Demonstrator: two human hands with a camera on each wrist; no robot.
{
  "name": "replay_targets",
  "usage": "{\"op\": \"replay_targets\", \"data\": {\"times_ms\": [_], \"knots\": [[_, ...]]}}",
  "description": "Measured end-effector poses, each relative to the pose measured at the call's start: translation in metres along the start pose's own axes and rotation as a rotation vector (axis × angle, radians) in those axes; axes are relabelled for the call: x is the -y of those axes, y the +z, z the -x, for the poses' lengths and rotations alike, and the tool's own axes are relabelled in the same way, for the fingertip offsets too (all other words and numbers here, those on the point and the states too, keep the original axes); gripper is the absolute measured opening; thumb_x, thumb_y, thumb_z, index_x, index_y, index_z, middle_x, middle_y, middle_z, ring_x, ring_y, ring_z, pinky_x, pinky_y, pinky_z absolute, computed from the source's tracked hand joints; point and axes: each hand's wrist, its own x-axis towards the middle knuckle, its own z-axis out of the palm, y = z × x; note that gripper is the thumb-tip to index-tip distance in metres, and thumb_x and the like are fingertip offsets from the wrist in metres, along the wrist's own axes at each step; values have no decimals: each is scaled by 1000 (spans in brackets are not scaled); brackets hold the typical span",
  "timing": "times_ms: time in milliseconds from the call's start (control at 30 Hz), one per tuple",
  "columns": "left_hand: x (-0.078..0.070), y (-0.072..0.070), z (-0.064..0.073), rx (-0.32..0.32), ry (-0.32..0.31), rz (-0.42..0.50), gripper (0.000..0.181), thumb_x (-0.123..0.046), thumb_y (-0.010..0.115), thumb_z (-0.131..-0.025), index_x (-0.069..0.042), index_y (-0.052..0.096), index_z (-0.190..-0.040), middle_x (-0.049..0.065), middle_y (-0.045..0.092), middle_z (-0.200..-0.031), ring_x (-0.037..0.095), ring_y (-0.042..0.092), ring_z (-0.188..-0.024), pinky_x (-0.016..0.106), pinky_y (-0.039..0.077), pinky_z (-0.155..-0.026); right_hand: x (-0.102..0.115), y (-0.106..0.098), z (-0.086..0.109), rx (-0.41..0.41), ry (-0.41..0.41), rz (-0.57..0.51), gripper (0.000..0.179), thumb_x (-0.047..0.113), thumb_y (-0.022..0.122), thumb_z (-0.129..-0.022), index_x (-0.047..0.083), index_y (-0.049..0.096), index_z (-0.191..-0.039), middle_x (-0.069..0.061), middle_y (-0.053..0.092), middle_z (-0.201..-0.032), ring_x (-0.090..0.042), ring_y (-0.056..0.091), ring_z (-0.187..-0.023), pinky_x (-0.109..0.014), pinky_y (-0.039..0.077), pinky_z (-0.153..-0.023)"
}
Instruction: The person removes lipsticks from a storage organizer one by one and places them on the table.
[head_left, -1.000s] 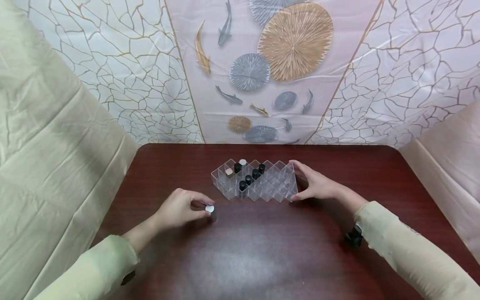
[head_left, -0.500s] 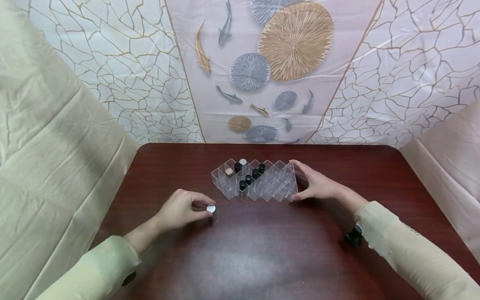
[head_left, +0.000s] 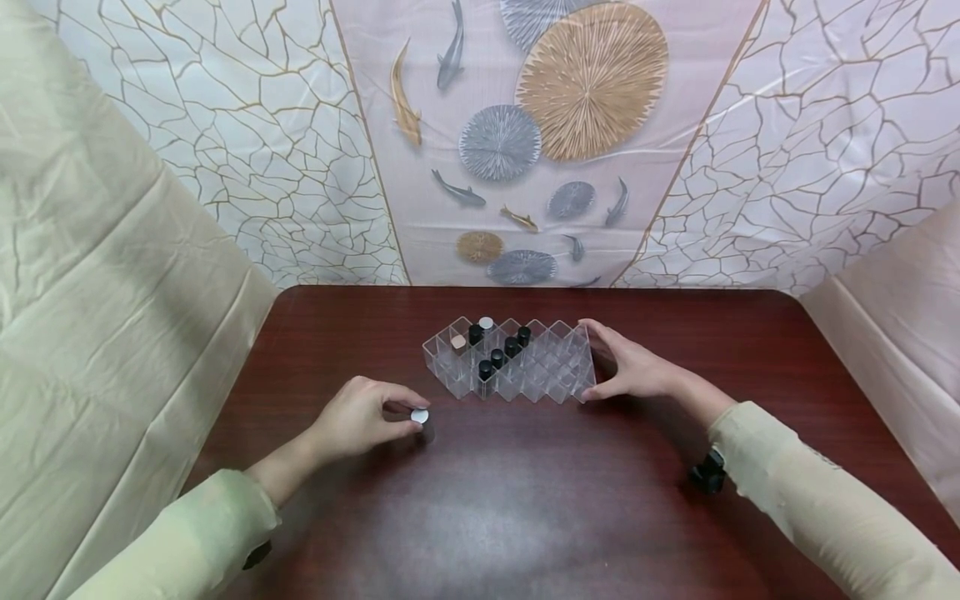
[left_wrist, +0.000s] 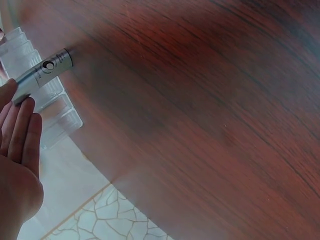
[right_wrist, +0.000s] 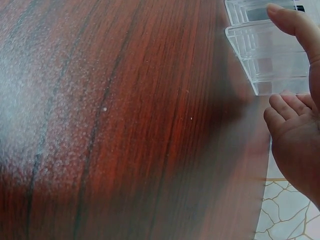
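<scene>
My left hand (head_left: pixel 363 419) pinches the upper end of a slim, silvery lipstick-like tube (head_left: pixel 427 431) between thumb and fingertips. The tube stands nearly upright, its lower end close over the tabletop, front-left of a clear lipstick organizer (head_left: pixel 529 387). A dark round logo shows on the tube (left_wrist: pixel 47 70) in the left wrist view. My right hand (head_left: pixel 626 364) grips the organizer's right end, thumb at the front corner and fingers at the back corner. In the right wrist view the thumb of the right hand (right_wrist: pixel 300 130) overlaps the clear wall.
Several black-capped tubes (head_left: pixel 497 359), a white-topped tube (head_left: pixel 486 323) and a pinkish one (head_left: pixel 458 342) stand in the organizer's left and middle diamond compartments. The dark red wooden table (head_left: pixel 510 517) ends at a patterned cloth backdrop (head_left: pixel 517 208).
</scene>
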Motion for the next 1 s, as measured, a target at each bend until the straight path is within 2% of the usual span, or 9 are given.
{"op": "replay_targets", "data": {"times_ms": [333, 500, 800, 1000], "knots": [[5, -11, 7, 27, -21, 19, 24, -7, 88, -86, -9, 84, -110, -3, 83, -102, 10, 79, -91, 27, 63, -78, 1, 0, -1, 3, 6, -27, 116, 7, 96, -78, -4, 19, -163, -27, 31, -167, -45, 32, -157, -60, 24, -125], [9, -14, 11, 31, -37, 34, 25, -4, 88, -85, -6, 83, -110, -1, 83, -102, 12, 80, -90, 34, 65, -77, 1, 0, 0, 3, 9, -17, 114, 9, 97, -79, -2, 21, -163, -26, 33, -167, -45, 33, -156, -61, 25, -125], [12, -18, 15, 16, -47, -24, 27, -8, 89, -84, -10, 84, -110, -5, 82, -100, 5, 77, -88, 33, 64, -75, 1, 0, -1, 0, 13, 8, 115, 12, 98, -78, 0, 22, -164, -25, 33, -168, -43, 35, -156, -60, 25, -125], [14, -19, 18, 24, -54, -25, 28, -8, 89, -84, -9, 84, -111, -5, 82, -102, 10, 79, -91, 33, 64, -77, 1, 0, -1, -4, 8, 9, 116, 11, 98, -77, -1, 22, -164, -25, 32, -168, -44, 35, -156, -58, 26, -125]]}}
